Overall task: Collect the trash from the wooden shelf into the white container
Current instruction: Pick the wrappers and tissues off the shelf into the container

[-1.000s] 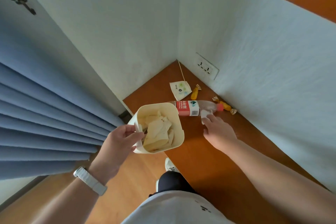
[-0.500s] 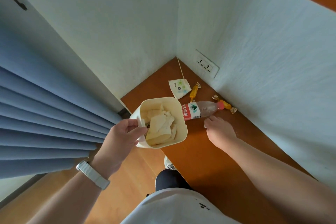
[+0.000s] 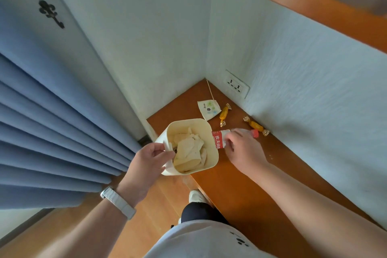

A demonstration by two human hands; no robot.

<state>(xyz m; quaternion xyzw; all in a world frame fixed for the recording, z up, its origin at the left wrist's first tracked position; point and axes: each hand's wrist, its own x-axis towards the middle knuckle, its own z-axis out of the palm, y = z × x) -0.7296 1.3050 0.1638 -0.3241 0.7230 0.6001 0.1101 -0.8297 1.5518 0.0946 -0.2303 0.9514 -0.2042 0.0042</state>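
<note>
My left hand [image 3: 147, 165] holds the white container [image 3: 211, 154] by its rim at the shelf's front left edge; crumpled tissues [image 3: 188, 151] fill it. My right hand [image 3: 243, 148] rests over a plastic bottle [image 3: 218, 139] with a red label and red cap, lying on the wooden shelf [image 3: 261, 184]; its fingers wrap the bottle's middle. Behind it lie two orange wrapped candies [image 3: 223, 114] [image 3: 256, 125], a small white sachet [image 3: 208, 109] and a thin wooden stick [image 3: 210, 89].
White walls close the shelf's back and right sides, with a double power socket [image 3: 237, 86] low on the right wall. A blue curtain [image 3: 52, 132] hangs to the left. The wooden floor [image 3: 159, 205] and my legs lie below.
My right hand moved from beside the bottle onto it and closed around its middle. The container stayed beside the bottle's labelled end.
</note>
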